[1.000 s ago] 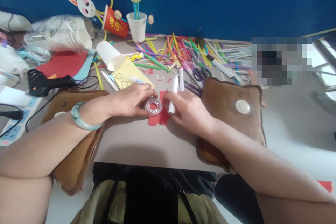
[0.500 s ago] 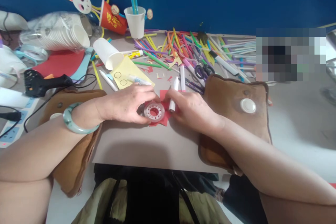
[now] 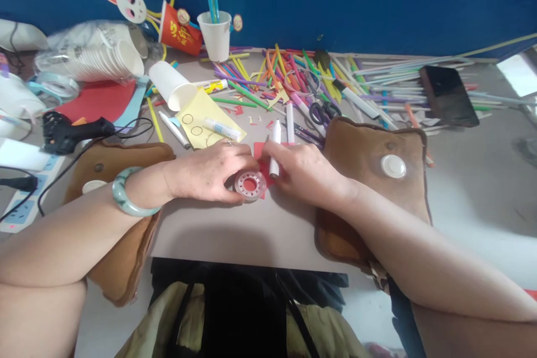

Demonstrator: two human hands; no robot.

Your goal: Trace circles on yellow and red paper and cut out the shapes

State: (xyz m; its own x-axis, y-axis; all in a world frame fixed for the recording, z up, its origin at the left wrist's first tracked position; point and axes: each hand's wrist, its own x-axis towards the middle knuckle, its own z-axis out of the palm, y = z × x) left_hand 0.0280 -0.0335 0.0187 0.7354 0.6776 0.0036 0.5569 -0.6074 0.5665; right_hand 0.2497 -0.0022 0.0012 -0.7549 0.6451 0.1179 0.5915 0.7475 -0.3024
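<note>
My left hand [image 3: 213, 170] is closed around the side of a clear roll of tape [image 3: 250, 184], thumb in front and fingers behind. Beneath the roll lies a piece of red paper [image 3: 260, 150], mostly covered by the roll and my hands. My right hand [image 3: 308, 170] grips a white marker [image 3: 275, 148] between thumb and fingers; it stands nearly upright, its dark end down by the paper. Just behind, a yellow sheet [image 3: 197, 123] with drawn circles carries a glue stick [image 3: 222, 128]. Whether the marker touches the paper I cannot tell.
Brown cushions [image 3: 377, 196] sit under both forearms. Coloured sticks [image 3: 285, 75], scissors [image 3: 325, 111] and a phone [image 3: 448, 95] lie toward the back. A black glue gun [image 3: 75, 131] with a cord is at left, near bagged paper cups [image 3: 100, 59] and a decorated white cup [image 3: 215, 39].
The tape roll and my left hand have shifted slightly right and toward me, covering more of the red paper. The marker in my right hand has moved slightly left.
</note>
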